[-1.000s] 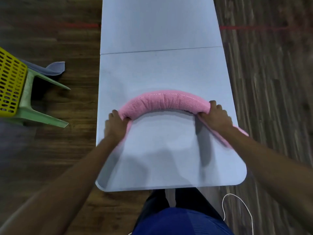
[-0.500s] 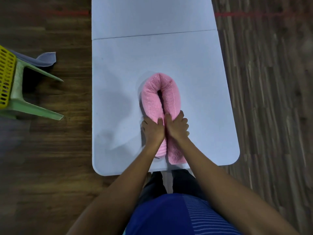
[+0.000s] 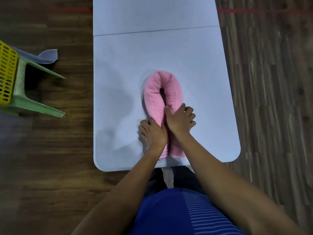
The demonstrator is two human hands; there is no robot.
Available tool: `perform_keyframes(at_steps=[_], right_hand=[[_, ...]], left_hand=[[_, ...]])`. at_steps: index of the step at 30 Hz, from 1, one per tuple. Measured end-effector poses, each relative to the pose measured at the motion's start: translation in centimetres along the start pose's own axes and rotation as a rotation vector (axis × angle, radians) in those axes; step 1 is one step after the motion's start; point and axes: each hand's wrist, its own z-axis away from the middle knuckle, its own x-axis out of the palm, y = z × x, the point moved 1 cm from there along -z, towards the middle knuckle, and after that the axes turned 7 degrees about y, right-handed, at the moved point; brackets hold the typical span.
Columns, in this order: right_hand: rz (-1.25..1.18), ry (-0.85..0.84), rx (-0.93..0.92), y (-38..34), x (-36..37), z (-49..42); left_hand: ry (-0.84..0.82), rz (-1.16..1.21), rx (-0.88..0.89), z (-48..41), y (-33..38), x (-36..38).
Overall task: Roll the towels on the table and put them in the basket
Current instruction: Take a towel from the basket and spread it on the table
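Where the wooden planks run dark under everything, these lines go from largest to smallest, each placed against the table.

Floor [image 3: 42, 167]: dark wood boards on both sides of the table; a red line crosses them beside its far part.
Table [image 3: 169, 51]: one, pale blue-grey, with rounded near corners and one seam across its far part.
Person: one, standing at the table's near edge, blue striped top [image 3: 177, 214], two bare forearms reaching over it.
Chair [image 3: 33, 106]: one, green plastic, well apart from the table on its left.
Basket [image 3: 6, 72]: one, yellow with slotted walls, on the chair; a pale cloth [image 3: 47, 56] shows behind it.
Towel [image 3: 152, 92]: one, pink, rolled and bent double into a hairpin on the table's near half, both ends pointing at the near edge.
Right hand [image 3: 179, 119]: fingers curled, pressing down over the towel's right leg.
Left hand [image 3: 152, 133]: fingers spread, pressed against the left leg, touching the right hand.
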Motion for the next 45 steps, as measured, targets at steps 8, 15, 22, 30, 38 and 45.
perform_keyframes(at_steps=[8, 15, 22, 30, 38, 45], right_hand=[[0.143, -0.143, 0.027, -4.6, 1.3, -0.4], [0.381, -0.059, -0.225, -2.9, 1.5, -1.2], [0.495, -0.059, -0.598, 0.1, 0.1, -2.8], [0.406, -0.106, -0.654, -0.3, 0.0, -3.6], [0.23, -0.247, -0.789, -4.6, -0.7, -0.5], [0.162, -0.477, -1.022, -12.5, 3.6, 9.8]], left_hand=[[-0.179, 0.138, 0.184, 0.3, -2.9, -0.4], [0.2, -0.201, 0.355, -4.5, -10.9, -4.7], [0.107, -0.345, 0.333, -5.7, -13.5, -4.4], [0.118, -0.322, 0.318, -6.5, -13.2, -4.6], [0.29, -0.147, 0.203, -3.5, -14.9, -10.0], [0.494, -0.048, -0.04, 0.3, -22.0, -20.7]])
